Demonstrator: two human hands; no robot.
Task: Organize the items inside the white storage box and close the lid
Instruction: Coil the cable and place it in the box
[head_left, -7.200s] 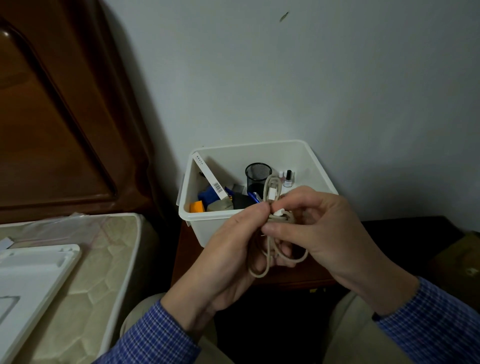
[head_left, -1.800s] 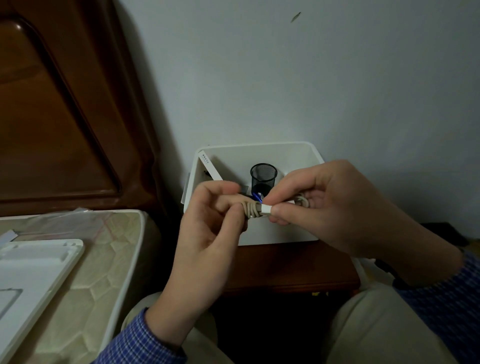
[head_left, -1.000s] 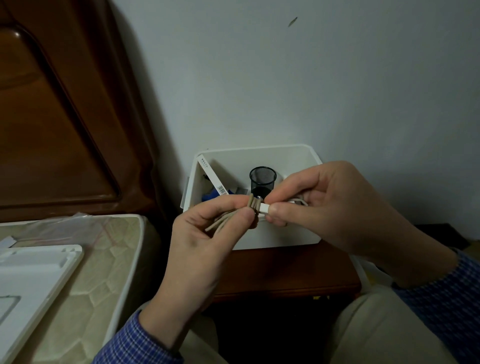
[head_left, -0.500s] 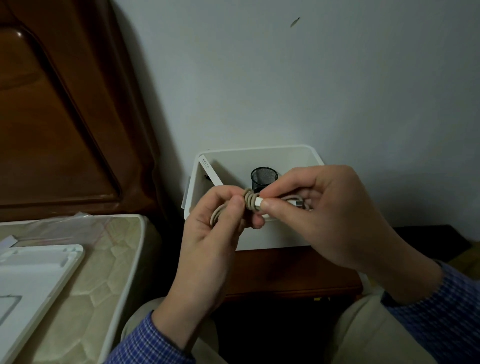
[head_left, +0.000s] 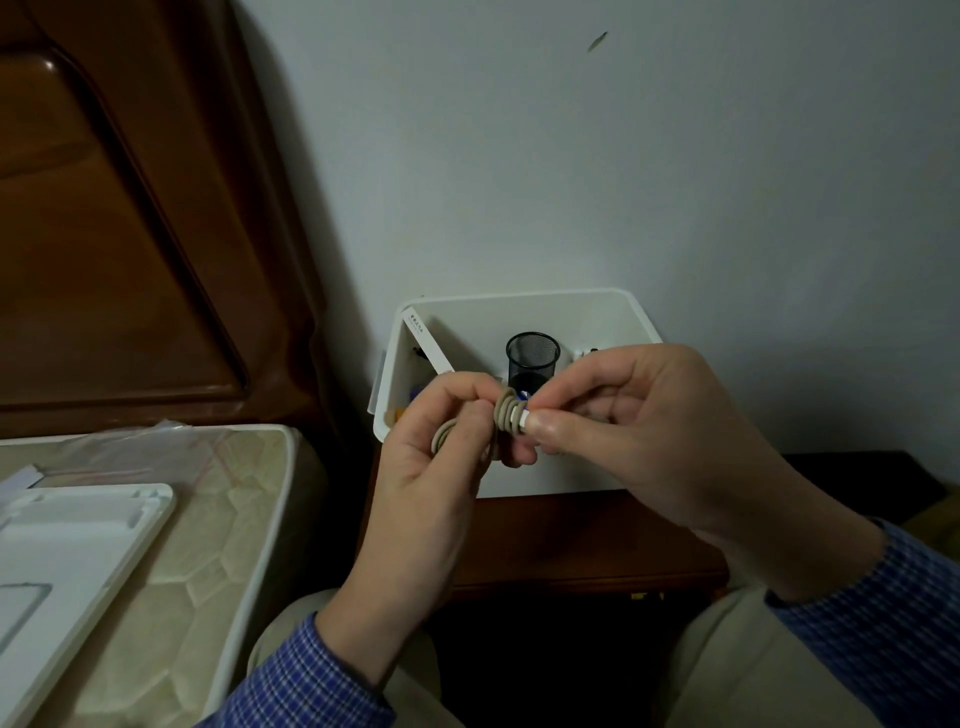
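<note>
Both hands (head_left: 545, 431) pinch coiled cable (head_left: 506, 415) above white box (head_left: 519, 312).

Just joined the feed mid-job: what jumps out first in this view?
Centre frame, the left hand and right hand together hold a beige coiled cable, the right pinching its white plug end. Directly behind them the open white storage box sits on a wooden nightstand with a black mesh cup inside. Its white lid lies on the mattress at lower left.

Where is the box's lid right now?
The white lid lies on the mattress at the lower left, away from the open white storage box.
</note>
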